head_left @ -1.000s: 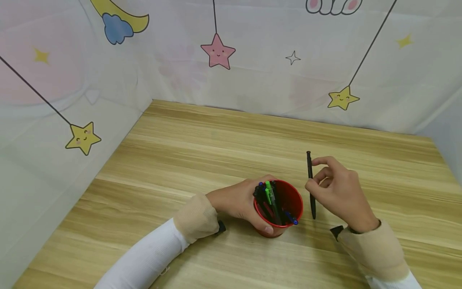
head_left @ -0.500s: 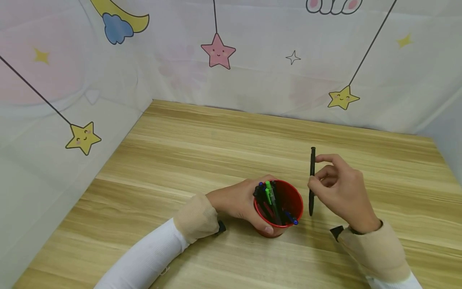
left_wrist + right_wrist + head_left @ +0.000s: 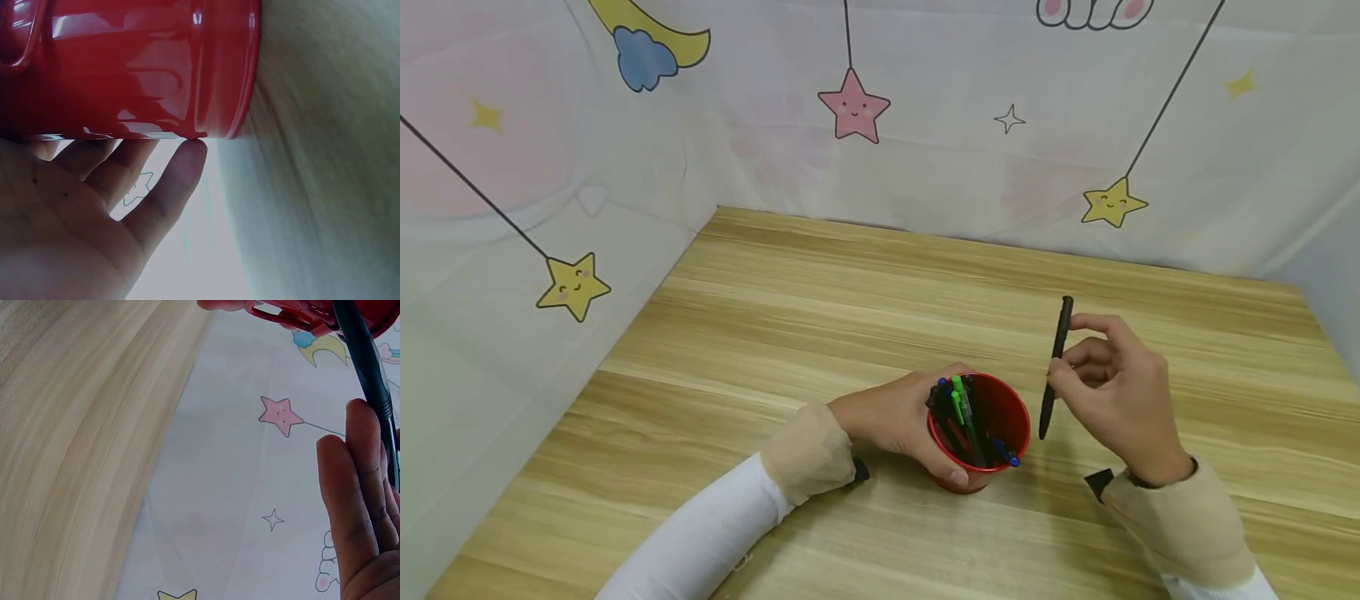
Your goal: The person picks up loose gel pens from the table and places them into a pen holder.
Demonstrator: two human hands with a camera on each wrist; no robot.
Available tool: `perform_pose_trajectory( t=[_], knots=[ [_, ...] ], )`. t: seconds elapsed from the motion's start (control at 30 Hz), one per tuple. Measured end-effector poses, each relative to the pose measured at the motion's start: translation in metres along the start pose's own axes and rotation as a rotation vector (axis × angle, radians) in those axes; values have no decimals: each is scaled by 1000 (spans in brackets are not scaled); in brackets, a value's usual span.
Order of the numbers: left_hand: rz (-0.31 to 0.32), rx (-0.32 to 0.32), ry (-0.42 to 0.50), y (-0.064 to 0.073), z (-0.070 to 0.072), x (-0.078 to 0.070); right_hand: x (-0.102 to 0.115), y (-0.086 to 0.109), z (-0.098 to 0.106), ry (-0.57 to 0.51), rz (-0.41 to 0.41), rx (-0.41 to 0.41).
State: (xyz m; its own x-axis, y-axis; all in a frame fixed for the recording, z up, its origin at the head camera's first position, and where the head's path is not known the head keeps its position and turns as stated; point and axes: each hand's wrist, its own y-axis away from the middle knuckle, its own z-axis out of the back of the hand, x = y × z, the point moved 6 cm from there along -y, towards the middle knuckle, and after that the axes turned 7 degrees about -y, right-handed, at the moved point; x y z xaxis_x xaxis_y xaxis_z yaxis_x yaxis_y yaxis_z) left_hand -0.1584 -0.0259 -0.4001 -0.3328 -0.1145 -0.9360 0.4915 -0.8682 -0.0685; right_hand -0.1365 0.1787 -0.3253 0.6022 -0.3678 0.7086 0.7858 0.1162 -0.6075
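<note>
My left hand [image 3: 902, 417] grips a red cup [image 3: 1013, 421] from its left side, thumb along the near wall. Several pens stand in the cup, leaning left: black ones, a green pen [image 3: 958, 396] and a blue-tipped pen [image 3: 1006, 452] against the near right rim. To the right of the cup, my right hand [image 3: 1120, 400] pinches a black pen [image 3: 1057, 342] between thumb and fingers. That pen is held above the table, point down, its top tilted to the right. In the left wrist view, fingers touch the glossy red wall [image 3: 125, 69] of the cup.
The wood-grain table [image 3: 820, 300] spreads around the cup. A white cloth [image 3: 947, 167] with cartoon stars and a moon hangs along the back and left edges. Beige bands wrap both wrists, with a small black piece [image 3: 1100, 483] beside the right one.
My right hand has moved slightly right and up with the black pen. The pen's tilt has turned, its top going right and its point left. The left hand and cup have stayed still.
</note>
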Motion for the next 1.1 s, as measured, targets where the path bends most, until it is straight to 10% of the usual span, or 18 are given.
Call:
perform_pose_trajectory(
  t=[0.43, 1.1],
  knots=[
    [-8, 2, -3, -1, -1, 1, 2, -1, 6, -317, -94, -87],
    [8, 7, 49, 2, 0, -15, 7, -4, 7, -566, 21, -100]
  ],
)
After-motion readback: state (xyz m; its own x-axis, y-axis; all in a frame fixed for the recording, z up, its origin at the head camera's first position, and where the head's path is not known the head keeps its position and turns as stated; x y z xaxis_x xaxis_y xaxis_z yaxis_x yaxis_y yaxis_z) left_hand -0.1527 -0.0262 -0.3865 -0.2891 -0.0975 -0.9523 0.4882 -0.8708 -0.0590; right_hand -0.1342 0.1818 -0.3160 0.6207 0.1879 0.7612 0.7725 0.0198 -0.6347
